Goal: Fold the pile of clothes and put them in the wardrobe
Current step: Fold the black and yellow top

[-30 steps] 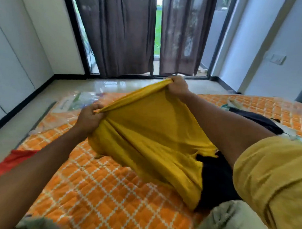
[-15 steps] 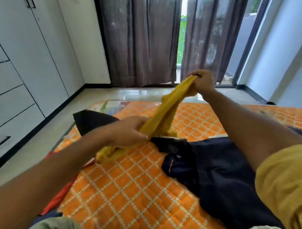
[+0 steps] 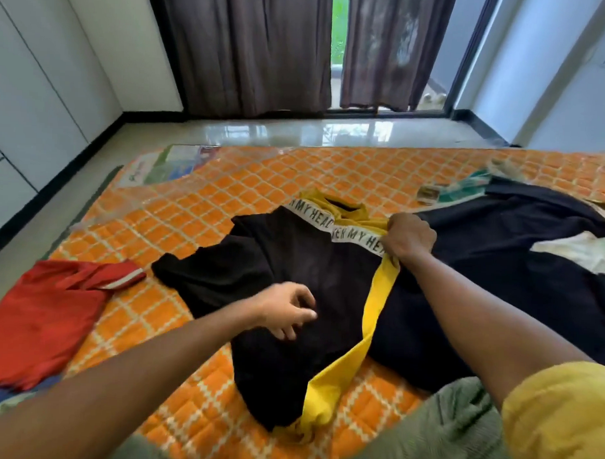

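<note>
Both hands have come down since half a second ago: the yellow cloth I held bunched up in the air between them is no longer lifted, and my left hand (image 3: 284,311) has let go. A black shirt (image 3: 292,273) with a yellow side stripe (image 3: 377,311) and a white lettered band (image 3: 332,225) now lies spread on the middle of the orange mattress (image 3: 205,226).

My right hand (image 3: 408,240) is clenched on the shirt where band and stripe meet, toward the mattress's far side. My left hand is over the shirt's black front with loose, spread fingers, grasping nothing; I cannot tell whether the fingertips touch the cloth.

At the mattress's left edge lies a red shirt (image 3: 41,309), partly off it. A dark garment (image 3: 498,270) covers the mattress's right part, just beside the black shirt. White wardrobe doors (image 3: 31,110) stand left of the mattress, and dark curtains (image 3: 252,49) hang beyond its far edge.
</note>
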